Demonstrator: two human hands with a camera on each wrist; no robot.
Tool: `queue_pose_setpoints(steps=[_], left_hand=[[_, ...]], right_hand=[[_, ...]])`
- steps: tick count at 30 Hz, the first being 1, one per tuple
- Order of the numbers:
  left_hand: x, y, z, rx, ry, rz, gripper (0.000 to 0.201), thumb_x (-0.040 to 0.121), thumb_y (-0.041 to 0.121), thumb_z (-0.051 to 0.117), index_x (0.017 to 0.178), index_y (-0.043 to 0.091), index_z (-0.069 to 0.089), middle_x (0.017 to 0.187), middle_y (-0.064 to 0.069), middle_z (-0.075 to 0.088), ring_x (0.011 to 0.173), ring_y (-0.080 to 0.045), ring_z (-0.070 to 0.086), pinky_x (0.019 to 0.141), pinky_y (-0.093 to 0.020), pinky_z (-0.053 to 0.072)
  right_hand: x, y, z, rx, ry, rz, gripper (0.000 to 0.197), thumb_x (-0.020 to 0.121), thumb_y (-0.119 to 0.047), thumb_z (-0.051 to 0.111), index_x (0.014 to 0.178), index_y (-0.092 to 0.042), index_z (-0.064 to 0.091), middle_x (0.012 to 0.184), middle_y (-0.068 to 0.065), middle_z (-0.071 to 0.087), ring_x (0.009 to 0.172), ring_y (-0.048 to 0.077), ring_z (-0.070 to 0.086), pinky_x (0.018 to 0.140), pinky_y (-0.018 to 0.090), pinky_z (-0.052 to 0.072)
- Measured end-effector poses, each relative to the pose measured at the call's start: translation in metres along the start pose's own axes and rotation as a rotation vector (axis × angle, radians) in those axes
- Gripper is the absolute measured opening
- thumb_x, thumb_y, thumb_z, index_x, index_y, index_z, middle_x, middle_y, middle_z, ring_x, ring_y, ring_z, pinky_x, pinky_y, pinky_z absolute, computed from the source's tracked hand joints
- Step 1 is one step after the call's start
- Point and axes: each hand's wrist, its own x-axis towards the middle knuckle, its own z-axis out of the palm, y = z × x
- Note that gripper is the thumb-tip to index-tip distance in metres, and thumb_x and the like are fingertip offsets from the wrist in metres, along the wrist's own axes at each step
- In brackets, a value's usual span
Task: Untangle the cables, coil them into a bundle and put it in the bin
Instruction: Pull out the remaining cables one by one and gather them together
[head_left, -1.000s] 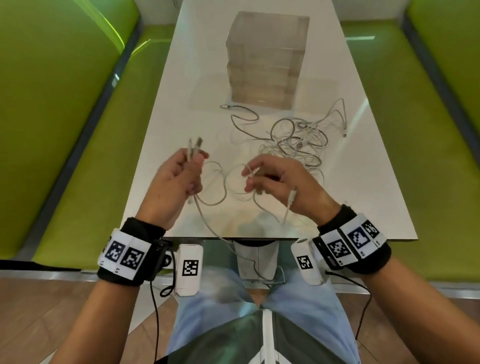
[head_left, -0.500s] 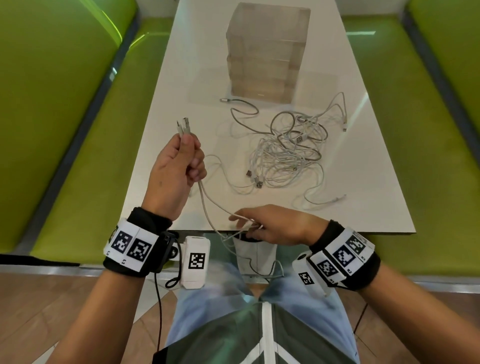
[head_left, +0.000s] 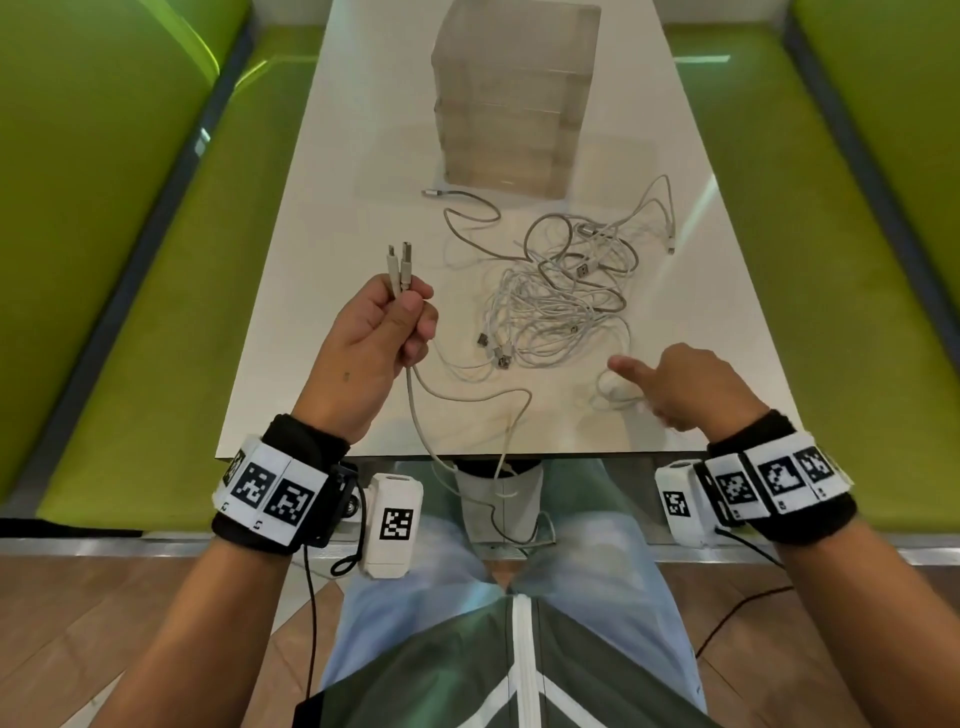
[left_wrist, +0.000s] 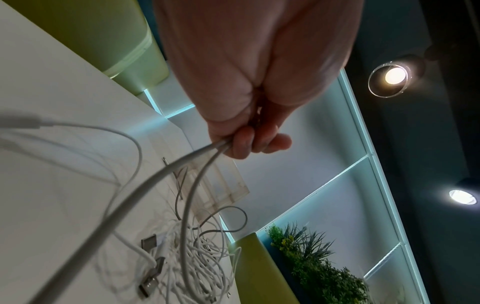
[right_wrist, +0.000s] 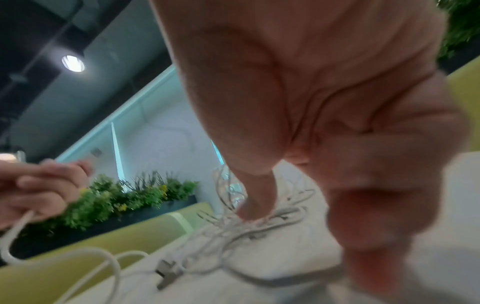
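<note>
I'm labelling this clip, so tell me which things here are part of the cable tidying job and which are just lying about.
Part of the job:
- two cable ends gripped in the left hand
- tangled cables on the table
- clear bin
- right hand reaching to a loose loop; grip unclear

Just there:
- green benches
- plants
- ceiling lights

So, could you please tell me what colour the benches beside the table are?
The benches are bright lime green, clearest in the head view.

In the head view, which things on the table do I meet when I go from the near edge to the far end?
Right hand → heap of tangled white cables → grey cable with a metal plug → clear plastic bin.
</note>
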Motion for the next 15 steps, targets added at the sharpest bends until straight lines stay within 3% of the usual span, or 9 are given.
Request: queue_pose_setpoints(steps=[3, 5, 8, 10, 12, 14, 15], left_hand=[[0.001, -0.001, 0.007, -0.001, -0.025, 0.001, 0.012, 0.093, 0.021, 0.042, 0.095, 0.015, 0.053, 0.068, 0.008, 0.057, 0.059, -0.008, 0.039, 0.06, -0.023, 0.032], [0.002, -0.001, 0.009, -0.003, -0.031, 0.0, 0.012, 0.093, 0.02, 0.042, 0.095, 0.015, 0.053, 0.069, 0.007, 0.058, 0.059, -0.008, 0.039, 0.059, -0.023, 0.032], [0.002, -0.001, 0.012, -0.004, -0.033, -0.006, 0.013, 0.093, 0.021, 0.042, 0.095, 0.015, 0.053, 0.069, 0.007, 0.061, 0.059, -0.008, 0.041, 0.059, -0.022, 0.034], [0.002, -0.003, 0.014, -0.002, -0.025, -0.01, 0.012, 0.093, 0.021, 0.042, 0.094, 0.014, 0.051, 0.071, 0.006, 0.064, 0.06, -0.009, 0.043, 0.059, -0.022, 0.035], [0.002, -0.006, 0.016, 0.005, -0.02, -0.011, 0.009, 0.094, 0.021, 0.041, 0.094, 0.015, 0.048, 0.073, 0.005, 0.066, 0.06, -0.009, 0.044, 0.059, -0.022, 0.036], [0.002, -0.008, 0.018, 0.003, -0.022, -0.009, 0.008, 0.097, 0.017, 0.039, 0.094, 0.015, 0.046, 0.075, 0.004, 0.069, 0.061, -0.01, 0.045, 0.06, -0.023, 0.036], [0.002, -0.009, 0.019, -0.001, -0.025, -0.009, 0.008, 0.097, 0.016, 0.038, 0.094, 0.015, 0.045, 0.076, 0.002, 0.07, 0.061, -0.01, 0.046, 0.06, -0.023, 0.037]], right_hand=[[0.008, 0.007, 0.009, 0.032, -0.011, 0.053, 0.042, 0.083, -0.042, 0.064, 0.066, -0.005, 0.054, 0.055, 0.009, 0.061, 0.058, 0.024, 0.06, 0.052, 0.027, 0.038], [0.014, 0.006, 0.013, 0.179, 0.024, 0.056, 0.024, 0.081, -0.023, 0.068, 0.086, -0.003, 0.054, 0.076, 0.017, 0.066, 0.075, 0.031, 0.064, 0.064, 0.033, 0.049], [0.011, 0.0, 0.011, 0.401, 0.205, -0.023, 0.028, 0.084, -0.011, 0.06, 0.106, -0.008, 0.045, 0.093, 0.016, 0.066, 0.083, 0.033, 0.064, 0.079, 0.042, 0.052], [0.002, -0.008, 0.002, 0.538, 0.38, -0.111, 0.033, 0.087, -0.016, 0.062, 0.114, -0.011, 0.043, 0.089, 0.005, 0.063, 0.08, 0.024, 0.06, 0.077, 0.036, 0.049], [-0.007, -0.018, -0.01, 0.734, 0.54, -0.171, 0.036, 0.089, -0.021, 0.062, 0.118, -0.011, 0.045, 0.082, -0.006, 0.057, 0.073, 0.012, 0.056, 0.071, 0.021, 0.046], [-0.015, -0.027, -0.021, 0.895, 0.666, -0.258, 0.029, 0.09, -0.022, 0.061, 0.115, -0.011, 0.053, 0.081, -0.009, 0.056, 0.071, 0.0, 0.054, 0.065, 0.009, 0.043], [-0.02, -0.032, -0.026, 0.94, 0.685, -0.331, 0.022, 0.091, -0.021, 0.06, 0.11, -0.011, 0.057, 0.083, -0.009, 0.058, 0.072, -0.001, 0.054, 0.067, 0.01, 0.045]])
